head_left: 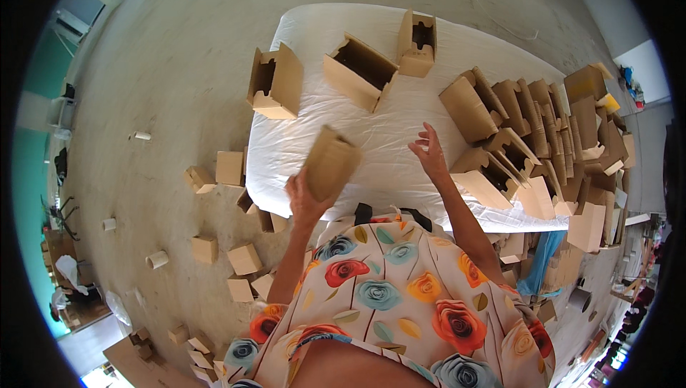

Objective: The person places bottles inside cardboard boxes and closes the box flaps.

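Left hand (306, 199): grips a folded cardboard box (330, 163) at the table's (300, 141) near-left edge.
Right hand (429, 151): fingers spread, empty, over bare white cloth mid-frame.

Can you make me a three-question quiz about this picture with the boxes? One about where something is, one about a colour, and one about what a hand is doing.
1. Where is the big pile of folded boxes?
A. on the right side of the table
B. under the table
C. on a chair

2. What colour is the cloth on the table?
A. red
B. white
C. black

3. What is the left hand doing?
A. lying flat on the table
B. holding a box
C. holding a cup

Answers:
1. A, the boxes lean in rows on the table's right side.
2. B, the cloth looks plain white.
3. B, the fingers wrap a brown box, while the right hand is open and empty.
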A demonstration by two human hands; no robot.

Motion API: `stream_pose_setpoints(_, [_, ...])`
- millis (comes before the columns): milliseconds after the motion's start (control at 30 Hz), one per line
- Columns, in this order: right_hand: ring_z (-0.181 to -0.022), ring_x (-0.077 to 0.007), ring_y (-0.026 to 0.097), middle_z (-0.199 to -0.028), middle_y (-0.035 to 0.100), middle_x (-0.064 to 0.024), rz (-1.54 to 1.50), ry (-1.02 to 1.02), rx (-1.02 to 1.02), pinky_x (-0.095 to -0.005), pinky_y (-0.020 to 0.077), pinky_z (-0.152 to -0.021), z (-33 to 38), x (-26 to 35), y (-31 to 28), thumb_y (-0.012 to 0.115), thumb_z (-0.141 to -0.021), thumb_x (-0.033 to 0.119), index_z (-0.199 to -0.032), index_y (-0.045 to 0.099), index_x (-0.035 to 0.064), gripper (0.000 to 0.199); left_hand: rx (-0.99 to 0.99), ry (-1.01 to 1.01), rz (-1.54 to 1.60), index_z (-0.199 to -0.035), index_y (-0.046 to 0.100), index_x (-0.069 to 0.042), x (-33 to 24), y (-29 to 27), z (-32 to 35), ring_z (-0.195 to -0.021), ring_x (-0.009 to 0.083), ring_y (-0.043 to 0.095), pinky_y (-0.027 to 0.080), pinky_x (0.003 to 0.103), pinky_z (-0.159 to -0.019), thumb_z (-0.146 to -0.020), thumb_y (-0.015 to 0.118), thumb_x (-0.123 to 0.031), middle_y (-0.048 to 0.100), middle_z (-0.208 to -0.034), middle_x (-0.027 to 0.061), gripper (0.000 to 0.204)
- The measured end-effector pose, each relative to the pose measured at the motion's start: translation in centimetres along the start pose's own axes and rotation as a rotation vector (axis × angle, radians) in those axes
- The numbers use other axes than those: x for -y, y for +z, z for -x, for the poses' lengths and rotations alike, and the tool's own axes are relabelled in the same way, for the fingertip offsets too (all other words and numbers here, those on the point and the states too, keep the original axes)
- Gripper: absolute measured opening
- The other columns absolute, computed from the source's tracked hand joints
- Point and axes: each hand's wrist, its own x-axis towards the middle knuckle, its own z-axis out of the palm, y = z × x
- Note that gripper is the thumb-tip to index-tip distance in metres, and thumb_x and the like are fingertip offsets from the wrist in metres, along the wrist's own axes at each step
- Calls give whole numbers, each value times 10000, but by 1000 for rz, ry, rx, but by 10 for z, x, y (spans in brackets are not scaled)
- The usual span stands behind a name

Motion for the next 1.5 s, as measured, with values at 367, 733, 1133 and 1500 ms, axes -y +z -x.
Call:
stream_pose_setpoints(367, [-885,-258,592,-1234,491,-107,229,-349,38,-366,523,-764,-64,93,37,678,-759,62,-1322,387,92,634,-352,-433,-285,-1304,322,-61,73,-40,-50,-1086,361,381,308,484,-947,-562,778,-225,447,-1139,226,886])
stream_pose_setpoints(733, [-894,-290,606,-914,584,-91,728,-375,172,-425,504,-689,-102,67,72,555,-831,105,-999,556,62,173,-288,-381,-169,-1419,209,-53,96,-42,-61,-1311,421,235,198,535,-1068,-710,747,-358,295,-1372,285,941])
stream_pose_setpoints(1133, [-876,-270,565,-849,569,-75,646,-467,184,-383,516,-713,1,42,1,589,-796,94,-839,631,53,74,-433,155,-140,-1243,475,-64,-9,-39,-67,-1193,352,432,335,438,-1011,-743,618,-43,470,-1246,179,521])
stream_pose_setpoints(1500, [-870,-309,582,-876,573,-83,307,-284,67,-397,503,-715,12,55,-8,644,-817,184,-905,640,63,150,178,325,-53,-1101,589,-67,-92,48,-103,-1091,332,533,479,415,-863,-701,728,-77,440,-1338,157,424])
